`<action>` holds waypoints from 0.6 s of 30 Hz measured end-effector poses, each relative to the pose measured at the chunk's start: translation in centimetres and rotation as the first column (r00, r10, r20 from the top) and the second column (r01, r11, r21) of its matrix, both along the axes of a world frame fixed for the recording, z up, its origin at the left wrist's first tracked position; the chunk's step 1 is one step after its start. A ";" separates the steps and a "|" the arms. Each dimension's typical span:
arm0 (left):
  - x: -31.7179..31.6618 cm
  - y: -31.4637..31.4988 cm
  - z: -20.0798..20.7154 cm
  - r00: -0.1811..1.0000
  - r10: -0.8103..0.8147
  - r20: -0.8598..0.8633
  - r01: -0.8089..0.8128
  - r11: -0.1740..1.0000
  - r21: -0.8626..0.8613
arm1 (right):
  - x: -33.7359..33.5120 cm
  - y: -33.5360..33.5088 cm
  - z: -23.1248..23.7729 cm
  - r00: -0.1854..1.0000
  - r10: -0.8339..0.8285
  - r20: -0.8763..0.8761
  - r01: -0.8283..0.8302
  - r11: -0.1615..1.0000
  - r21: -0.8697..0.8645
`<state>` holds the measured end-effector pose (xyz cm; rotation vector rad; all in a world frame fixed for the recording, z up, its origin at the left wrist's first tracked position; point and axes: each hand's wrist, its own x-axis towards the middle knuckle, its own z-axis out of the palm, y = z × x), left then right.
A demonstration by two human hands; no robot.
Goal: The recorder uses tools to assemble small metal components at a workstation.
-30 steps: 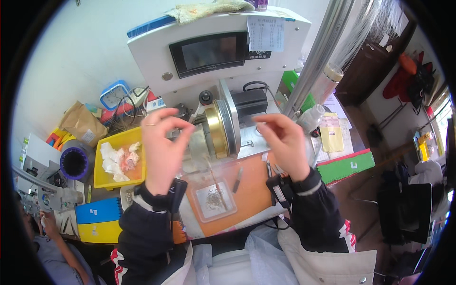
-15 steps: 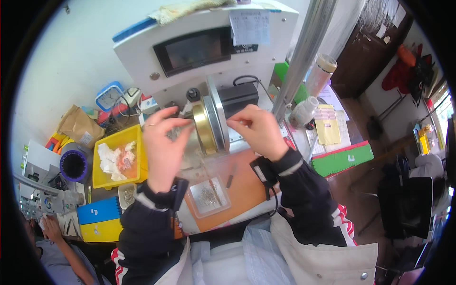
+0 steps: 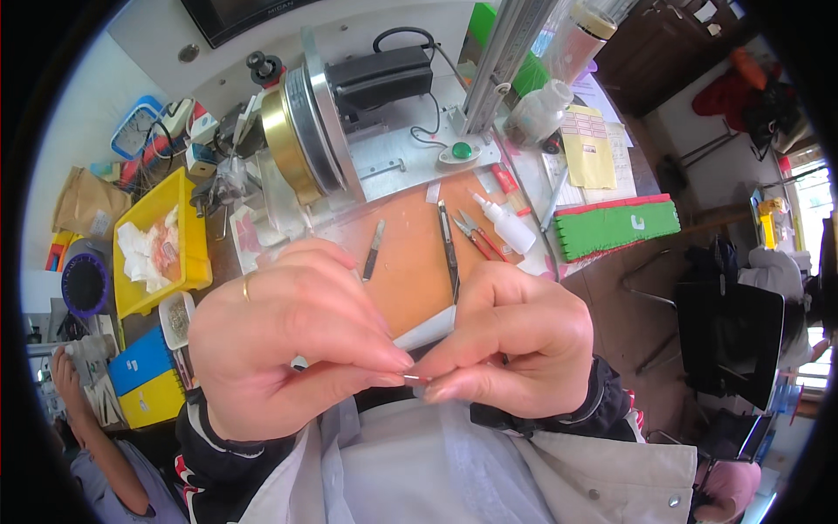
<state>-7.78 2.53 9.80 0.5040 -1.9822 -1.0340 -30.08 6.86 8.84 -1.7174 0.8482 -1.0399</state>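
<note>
My left hand (image 3: 297,341) and my right hand (image 3: 515,341) meet low in front of my body, fingertips nearly touching. Each one pinches thumb against forefinger. Between the tips shows a tiny thin silvery piece (image 3: 410,377), too small to name. Beyond my hands lies an orange-brown work board (image 3: 406,236). On it rest a small knife-like tool (image 3: 374,251), a long slim dark tool (image 3: 448,249) and red-handled pliers (image 3: 478,234). A white squeeze bottle (image 3: 509,227) lies beside the pliers. My hands hide the board's near part.
Behind the board stands a machine with a gold-rimmed wheel (image 3: 290,148) and a green button (image 3: 462,151). To the left are a yellow bin (image 3: 196,236) with crumpled tissue and a small white tray (image 3: 177,320). A green notebook (image 3: 620,229) lies right. Another person's arm (image 3: 105,454) shows lower left.
Both hands have left the two sides of the wheel and come down towards my body, fingertips together. My view has shifted lower. The clear tray of small bits is no longer visible.
</note>
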 end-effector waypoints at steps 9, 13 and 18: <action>-0.4 1.0 -1.0 0.991 0.008 -0.132 0.027 0.966 0.256 | 0.7 0.7 -0.2 0.983 0.024 0.184 -0.033 0.998 0.045; -0.4 0.8 -1.2 0.991 0.008 -0.136 0.024 0.973 0.229 | 1.0 0.6 -0.8 0.973 0.023 0.230 -0.032 0.999 0.034; -0.2 0.3 -0.7 0.995 -0.043 -0.087 0.054 0.990 0.127 | 0.9 0.6 -0.9 0.972 0.015 0.236 -0.020 1.000 0.018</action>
